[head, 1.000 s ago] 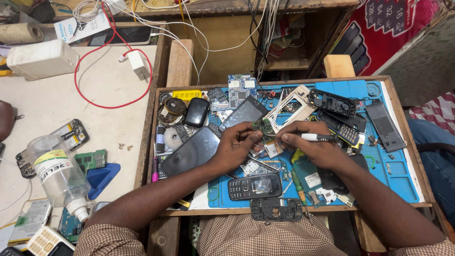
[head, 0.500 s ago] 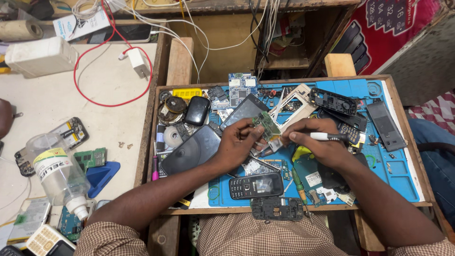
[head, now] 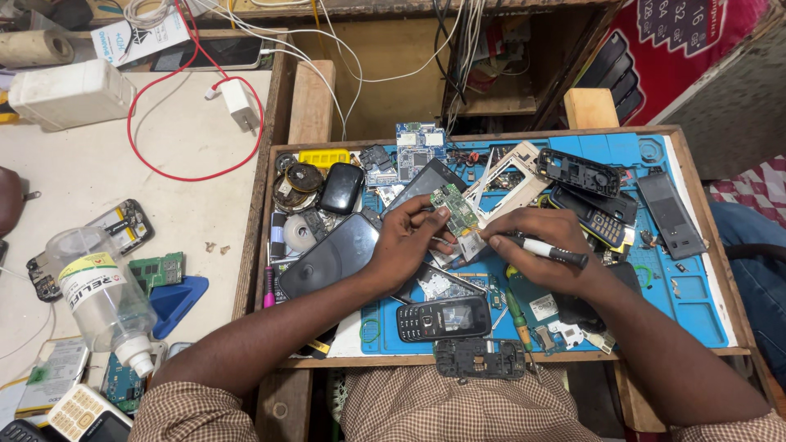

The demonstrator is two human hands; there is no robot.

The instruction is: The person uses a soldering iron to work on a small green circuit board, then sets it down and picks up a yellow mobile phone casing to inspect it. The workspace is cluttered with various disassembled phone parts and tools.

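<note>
While the left hand (head: 409,239) is pinching the small green circuit board (head: 453,206) near the middle of the blue mat (head: 696,295), the right hand (head: 547,250), closed on a black-and-white screwdriver (head: 547,250), is working its tip at the board's lower edge; a steady, upright tip probably serves best.
</note>
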